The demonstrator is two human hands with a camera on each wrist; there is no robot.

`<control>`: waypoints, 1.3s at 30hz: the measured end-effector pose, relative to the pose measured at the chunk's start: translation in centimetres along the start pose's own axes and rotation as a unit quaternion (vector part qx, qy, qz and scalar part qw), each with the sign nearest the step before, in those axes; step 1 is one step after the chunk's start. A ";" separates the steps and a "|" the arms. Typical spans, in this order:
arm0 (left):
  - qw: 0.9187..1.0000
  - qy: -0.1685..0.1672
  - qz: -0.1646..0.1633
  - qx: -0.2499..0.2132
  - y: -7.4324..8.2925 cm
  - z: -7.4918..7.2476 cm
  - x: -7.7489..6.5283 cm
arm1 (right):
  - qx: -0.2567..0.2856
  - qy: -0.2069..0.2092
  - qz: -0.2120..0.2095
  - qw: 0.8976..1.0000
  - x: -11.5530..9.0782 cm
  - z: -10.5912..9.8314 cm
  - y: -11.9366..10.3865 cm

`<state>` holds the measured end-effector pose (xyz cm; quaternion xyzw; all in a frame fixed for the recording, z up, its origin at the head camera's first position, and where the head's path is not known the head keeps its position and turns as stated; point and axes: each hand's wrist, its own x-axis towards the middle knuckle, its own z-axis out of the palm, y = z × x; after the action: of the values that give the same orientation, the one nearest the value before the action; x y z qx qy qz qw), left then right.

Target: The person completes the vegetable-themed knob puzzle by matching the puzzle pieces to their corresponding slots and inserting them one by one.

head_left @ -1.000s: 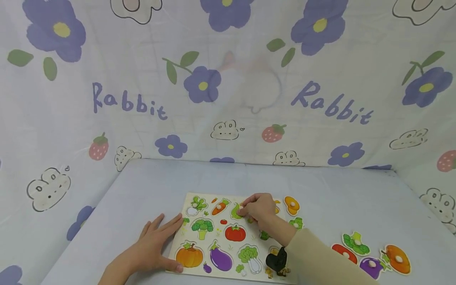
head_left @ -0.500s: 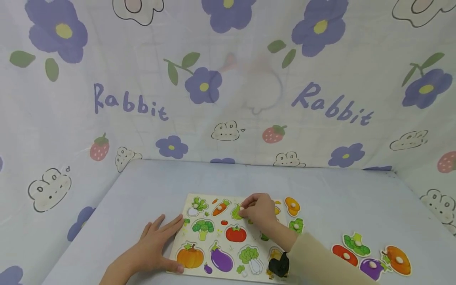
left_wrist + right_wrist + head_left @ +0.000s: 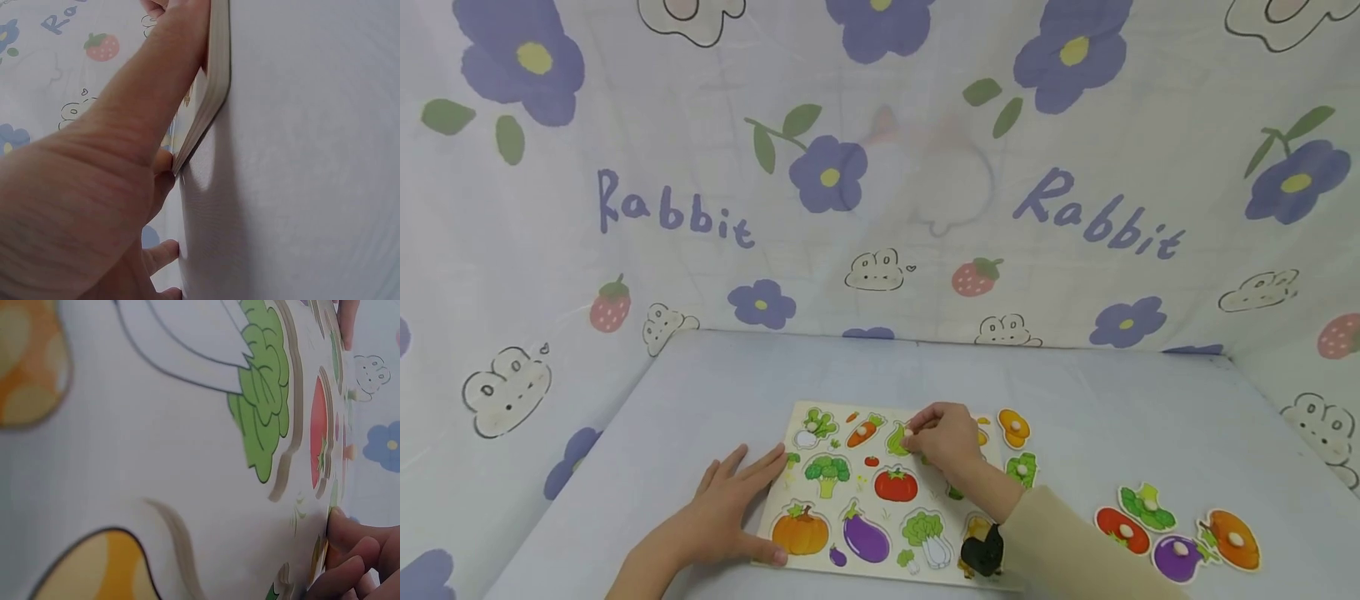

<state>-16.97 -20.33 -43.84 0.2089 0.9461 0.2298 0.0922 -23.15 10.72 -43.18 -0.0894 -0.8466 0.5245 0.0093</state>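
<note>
A wooden vegetable puzzle board lies flat on the table, with pictures of vegetables in its recesses. My left hand rests at its left side, fingers spread and fairly straight, thumb on the front-left corner. Over the back row, my right hand pinches the knob of a green puzzle piece, which looks like a pepper and sits at its recess. The right fingertips show at the far side of the board in the right wrist view. Left of it are a carrot piece and a white radish piece, both with knobs.
Loose knobbed pieces lie to the right: red, green leafy, purple eggplant and orange pumpkin. Yellow and green pieces lie by the board's right edge. A black object hangs below the right wrist. Patterned curtains surround the table.
Both hands stay nearly in place; the right fingers keep hold of the green piece's knob. The head view has shifted slightly.
</note>
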 end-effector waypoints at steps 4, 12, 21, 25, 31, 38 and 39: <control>1.000 -0.001 0.003 0.004 0.0 0.1 0.2 | -0.004 0.001 0.010 1.000 0.2 0.0 -0.2; 1.000 0.000 0.003 0.006 0.2 -0.2 0.0 | 0.002 -0.005 0.031 1.000 0.4 0.0 -0.3; 1.000 0.001 -0.001 0.002 0.3 -0.2 -0.2 | 0.006 -0.014 0.028 1.000 0.5 0.0 -0.2; 1.000 0.001 0.001 0.002 0.1 0.0 -0.1 | 0.004 -0.015 0.022 1.000 0.6 -0.1 -0.2; 1.000 -0.002 -0.001 0.000 0.0 0.1 -0.2 | 0.011 -0.022 0.027 0.999 0.5 0.0 -0.2; 1.000 0.002 0.004 0.005 0.0 0.0 -0.1 | 0.006 -0.018 0.012 1.000 0.5 -0.1 -0.1; 1.000 0.003 0.003 0.006 0.0 0.1 -0.1 | 0.004 -0.019 0.010 1.000 0.5 -0.1 -0.1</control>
<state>-16.86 -20.37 -43.90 0.2119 0.9470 0.2251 0.0873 -23.61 10.83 -43.06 -0.0876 -0.8434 0.5299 -0.0115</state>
